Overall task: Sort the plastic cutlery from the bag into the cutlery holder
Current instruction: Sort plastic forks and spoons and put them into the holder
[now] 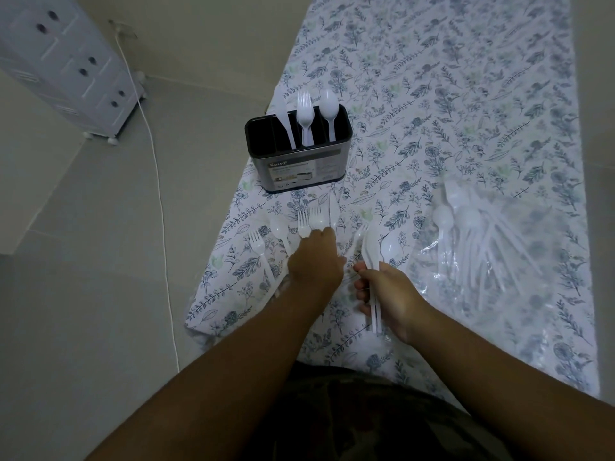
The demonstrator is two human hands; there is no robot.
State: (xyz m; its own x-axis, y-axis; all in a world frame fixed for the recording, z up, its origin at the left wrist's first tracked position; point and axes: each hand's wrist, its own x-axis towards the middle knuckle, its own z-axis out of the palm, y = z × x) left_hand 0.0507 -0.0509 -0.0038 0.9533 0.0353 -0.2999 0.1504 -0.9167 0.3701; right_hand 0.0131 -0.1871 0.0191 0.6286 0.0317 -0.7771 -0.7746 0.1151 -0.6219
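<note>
A floral sheet (449, 94) covers the work surface, with grey floor at nine o'clock and a white cabinet (66, 61) at ten. From the head camera, the holder (299, 161) stands upright at twelve o'clock from the hands, a knife (285, 126), forks (305, 118) and a spoon (328, 109) each in a slot of their own, the leftmost slot bare. The bag (492, 241), at three o'clock, lies flat with much cutlery inside. The left hand (314, 261) reaches down onto loose forks (311, 221) lying just short of the holder, fingertips touching them; whether it has closed on one cannot be told. Their long axes run roughly six to twelve, tines pointing toward the holder. The right hand (387, 294) is clenched around a bundle (372, 254) of pieces, heads pointing toward twelve. The left hand is the nearer to the loose forks and to the holder; the fork slot lies almost straight ahead of it, so a lift along that same line looks likely next.
</note>
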